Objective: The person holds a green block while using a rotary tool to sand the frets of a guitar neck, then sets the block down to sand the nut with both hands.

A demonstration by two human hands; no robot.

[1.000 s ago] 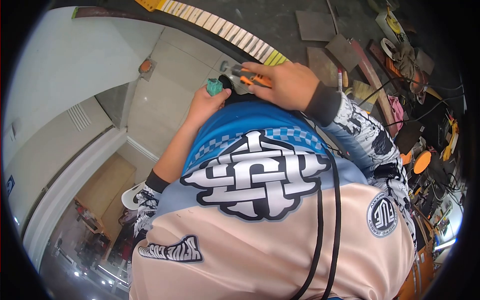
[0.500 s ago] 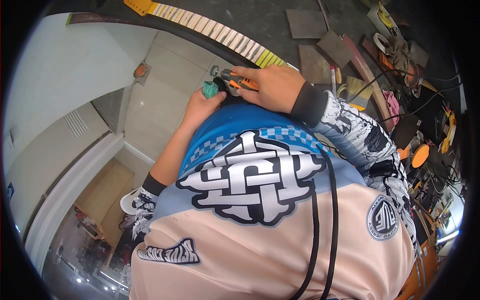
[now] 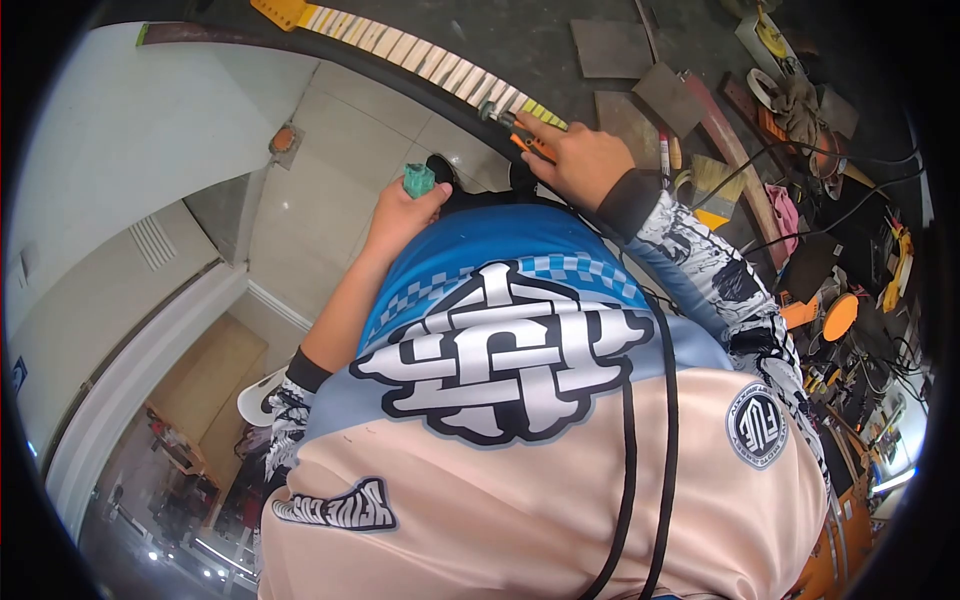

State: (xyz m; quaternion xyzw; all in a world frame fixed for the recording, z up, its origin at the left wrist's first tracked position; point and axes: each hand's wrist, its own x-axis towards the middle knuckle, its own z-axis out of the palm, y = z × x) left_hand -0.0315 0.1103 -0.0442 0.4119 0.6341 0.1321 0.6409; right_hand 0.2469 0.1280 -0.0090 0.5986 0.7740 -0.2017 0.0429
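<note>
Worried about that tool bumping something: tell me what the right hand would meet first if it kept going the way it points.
Probably the striped yellow-and-white edging: the right hand aims its orange-handled tool at it, tip apparently already there, though depth is unclear.

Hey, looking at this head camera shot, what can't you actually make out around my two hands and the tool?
Head view only:
- orange tool: mostly covered by the right hand; its type is unclear.
- green object: lower part hidden inside the left hand; too small to identify.
- Lap and legs: blocked by the jersey.
- Floor clutter: too small and fisheye-warped.

Single head view, steeply downward, close over jersey (image 3: 520,400)
</note>
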